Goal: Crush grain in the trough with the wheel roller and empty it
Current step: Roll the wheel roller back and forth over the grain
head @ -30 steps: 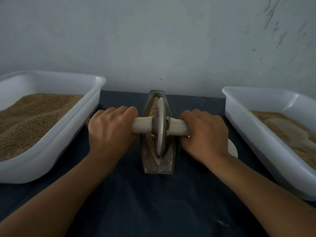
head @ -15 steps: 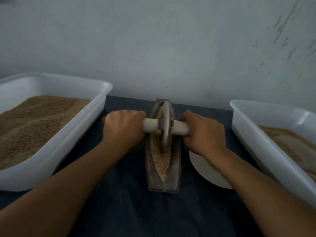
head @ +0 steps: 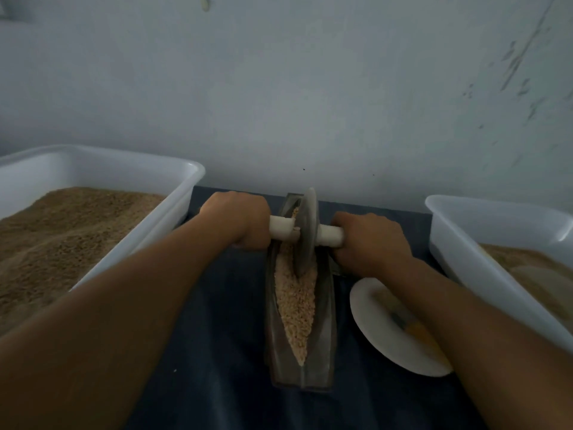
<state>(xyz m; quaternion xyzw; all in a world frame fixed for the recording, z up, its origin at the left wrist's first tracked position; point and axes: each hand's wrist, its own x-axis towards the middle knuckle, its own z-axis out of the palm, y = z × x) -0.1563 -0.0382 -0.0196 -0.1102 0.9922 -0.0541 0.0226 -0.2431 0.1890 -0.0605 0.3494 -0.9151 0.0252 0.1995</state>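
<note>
- Head view: wheel roller [head: 305, 231] stands on edge at the far end of the trough [head: 300, 308], disc upright in the groove, near the wall.
- Grain [head: 296, 302] lies along the trough floor from the disc to the near tip; it looks coarse, so I judge crushing is unfinished and emptying not yet begun.
- Left hand [head: 240, 220] is wrapped round the left stub of the white axle, fingers curled under and clenched on it; fingertips hidden.
- Right hand [head: 370, 242] grasps the right stub the same way, knuckles up, fingers closed round the axle.
- Technique note: keep both stubs level so the disc stays upright and centred; press evenly and run the full length of the groove, since the near end holds most of the grain.
- Risk: a tilted disc could ride up the trough wall and spill grain onto the dark cloth [head: 223, 321].
- Surroundings: white tub [head: 173, 197] with brown grain on the left, second tub [head: 465, 252] on the right, white plate [head: 376, 324] just beside the trough under the right forearm.
</note>
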